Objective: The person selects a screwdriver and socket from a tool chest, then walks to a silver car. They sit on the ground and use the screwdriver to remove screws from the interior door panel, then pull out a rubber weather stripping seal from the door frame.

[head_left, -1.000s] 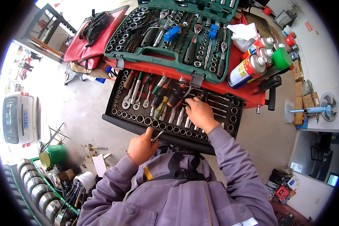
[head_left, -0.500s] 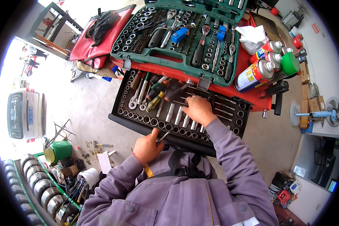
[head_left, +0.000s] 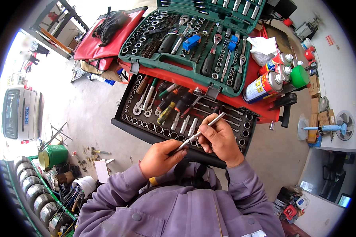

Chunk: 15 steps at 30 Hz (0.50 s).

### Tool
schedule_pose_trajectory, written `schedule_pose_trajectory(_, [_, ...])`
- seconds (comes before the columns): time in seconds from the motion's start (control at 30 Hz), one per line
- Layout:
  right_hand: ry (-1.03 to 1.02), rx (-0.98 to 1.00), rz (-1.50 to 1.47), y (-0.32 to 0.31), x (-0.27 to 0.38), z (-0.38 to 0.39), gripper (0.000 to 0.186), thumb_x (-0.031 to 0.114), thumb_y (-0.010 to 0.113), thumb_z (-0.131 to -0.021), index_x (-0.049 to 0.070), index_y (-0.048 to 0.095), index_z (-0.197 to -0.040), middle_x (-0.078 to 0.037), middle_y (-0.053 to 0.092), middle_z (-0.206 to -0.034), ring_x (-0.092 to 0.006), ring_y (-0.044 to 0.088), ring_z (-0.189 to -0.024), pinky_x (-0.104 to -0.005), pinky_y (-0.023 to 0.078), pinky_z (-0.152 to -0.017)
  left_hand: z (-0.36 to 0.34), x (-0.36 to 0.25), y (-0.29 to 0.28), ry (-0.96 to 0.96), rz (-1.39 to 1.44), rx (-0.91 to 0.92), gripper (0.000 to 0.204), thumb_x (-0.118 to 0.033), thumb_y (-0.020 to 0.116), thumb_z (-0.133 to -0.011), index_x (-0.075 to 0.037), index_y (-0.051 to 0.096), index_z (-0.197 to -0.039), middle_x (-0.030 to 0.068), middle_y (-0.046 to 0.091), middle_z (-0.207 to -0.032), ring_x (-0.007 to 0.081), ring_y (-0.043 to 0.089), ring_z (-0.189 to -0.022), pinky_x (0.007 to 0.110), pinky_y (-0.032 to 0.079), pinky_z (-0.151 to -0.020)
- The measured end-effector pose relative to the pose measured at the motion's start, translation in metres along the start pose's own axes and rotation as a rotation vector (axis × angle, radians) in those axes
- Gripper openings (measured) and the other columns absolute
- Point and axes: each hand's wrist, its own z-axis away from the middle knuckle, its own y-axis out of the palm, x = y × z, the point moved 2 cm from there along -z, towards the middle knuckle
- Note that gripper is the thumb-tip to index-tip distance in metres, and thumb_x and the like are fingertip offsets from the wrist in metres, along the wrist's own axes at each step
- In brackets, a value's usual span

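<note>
Both my hands meet over the front edge of the open tool drawer (head_left: 138,132), on a slim silver metal rod (head_left: 205,127) slanting up to the right. My left hand (head_left: 161,157) is closed round its lower end. My right hand (head_left: 222,140) pinches it further up, thumb on top, the far tip sticking out past the fingers. Whether it is one piece or two joined is unclear. Just beyond, the drawer holds rows of sockets (head_left: 150,126), a ratchet (head_left: 137,108), a yellow-handled screwdriver (head_left: 166,113) and several slim wrenches.
On the red cabinet lies a green socket case (head_left: 174,67), lid up. Spray cans (head_left: 261,87) and white tissue (head_left: 263,46) stand at its right, a red cover (head_left: 95,45) at its left. Tyres (head_left: 35,193) and a green bin (head_left: 56,155) are on the left.
My right hand has come back out of the drawer toward me and closed on the rod beside my left hand. My left hand has shifted slightly right, and the view has moved a little.
</note>
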Motion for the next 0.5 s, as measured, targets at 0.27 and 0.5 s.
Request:
schedule_pose_trajectory(0.27, [-0.087,-0.176,0.002,0.006,-0.01,0.015,0.025,0.028,0.063,-0.102,0.011,0.048,-0.092,-0.001,0.054,-0.063,-0.0071,0.048,-0.044,-0.0213,0.033,-0.038,0.001,-0.027,0.021,0.104,-0.535,-0.178,0.012,-0.014,0.069,-0.092,-0.004,0.064,-0.097,0.0111,0.064,-0.085,0.0306,0.064,-0.068,0.04,0.049,-0.056])
schedule_pose_trajectory(0.5, [-0.137,-0.131,-0.086,0.006,-0.02,0.022,0.024,0.024,0.062,-0.102,0.011,0.046,-0.089,-0.001,0.051,-0.063,-0.0072,0.043,-0.044,-0.0217,0.033,-0.04,0.006,-0.032,0.02,-0.079,-0.202,0.038,0.017,-0.016,0.071,-0.094,-0.001,0.066,-0.101,0.014,0.063,-0.079,0.0222,0.058,-0.063,0.033,0.048,-0.061])
